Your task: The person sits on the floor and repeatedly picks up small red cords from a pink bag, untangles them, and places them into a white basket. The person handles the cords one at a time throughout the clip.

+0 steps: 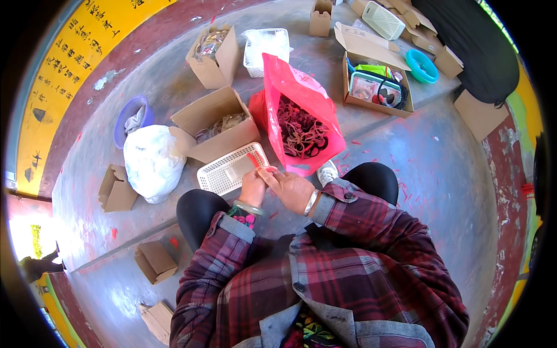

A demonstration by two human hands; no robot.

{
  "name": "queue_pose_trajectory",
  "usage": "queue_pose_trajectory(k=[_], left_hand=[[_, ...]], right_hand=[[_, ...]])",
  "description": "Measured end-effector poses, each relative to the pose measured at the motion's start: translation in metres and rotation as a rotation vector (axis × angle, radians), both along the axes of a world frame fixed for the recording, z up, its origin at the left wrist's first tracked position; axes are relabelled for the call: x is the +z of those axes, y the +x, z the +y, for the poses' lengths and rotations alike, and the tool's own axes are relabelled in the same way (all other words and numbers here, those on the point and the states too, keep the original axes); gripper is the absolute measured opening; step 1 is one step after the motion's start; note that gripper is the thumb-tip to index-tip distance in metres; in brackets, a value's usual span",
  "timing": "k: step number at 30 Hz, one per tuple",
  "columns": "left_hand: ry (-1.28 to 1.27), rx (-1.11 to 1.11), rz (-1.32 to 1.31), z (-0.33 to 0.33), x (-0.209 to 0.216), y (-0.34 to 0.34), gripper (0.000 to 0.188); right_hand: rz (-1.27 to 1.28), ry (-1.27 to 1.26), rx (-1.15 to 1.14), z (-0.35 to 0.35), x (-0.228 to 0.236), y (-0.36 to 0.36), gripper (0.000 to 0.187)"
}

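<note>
My two hands meet in front of my knees, above the near edge of a white plastic basket (219, 177). My left hand (253, 189) is closed, and a thin red strip (253, 159) sticks up from its fingertips. My right hand (295, 191) is closed too, its fingers pressed against the left ones at a bit of red. What exactly its fingertips pinch is too small to make out. Just beyond the hands stands a pink-red plastic bag (310, 93), open and full of dark red cords (299, 130).
An open cardboard box (223, 139) with small packets stands behind the basket, beside a stuffed white plastic bag (154, 165) and a purple basin (122, 124). Farther back are a box of packets (217, 66), a white crate (255, 64) and a teal basin (422, 66). Red scraps litter the floor.
</note>
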State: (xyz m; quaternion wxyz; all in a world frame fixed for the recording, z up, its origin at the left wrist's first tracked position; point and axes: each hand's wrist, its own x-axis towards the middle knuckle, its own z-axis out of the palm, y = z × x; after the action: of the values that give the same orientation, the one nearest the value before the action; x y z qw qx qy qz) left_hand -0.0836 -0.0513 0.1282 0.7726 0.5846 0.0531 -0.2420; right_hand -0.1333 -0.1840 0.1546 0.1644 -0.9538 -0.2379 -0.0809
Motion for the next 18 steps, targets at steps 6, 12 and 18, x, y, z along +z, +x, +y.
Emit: queue_pose_trajectory(k=[6,12,18], left_hand=[[0.246,-0.006,-0.132,0.012,0.024,0.009,0.023],[0.154,0.015,-0.154,0.011,0.006,0.012,0.021],[0.208,-0.041,-0.151,0.014,0.010,0.013,0.023]], right_hand=[[-0.052,0.170,-0.152,-0.036,0.043,0.038,0.025],[0.359,-0.562,-0.165,-0.057,-0.016,0.116,0.026],[0.123,-0.729,-0.112,-0.039,-0.121,0.136,0.042]])
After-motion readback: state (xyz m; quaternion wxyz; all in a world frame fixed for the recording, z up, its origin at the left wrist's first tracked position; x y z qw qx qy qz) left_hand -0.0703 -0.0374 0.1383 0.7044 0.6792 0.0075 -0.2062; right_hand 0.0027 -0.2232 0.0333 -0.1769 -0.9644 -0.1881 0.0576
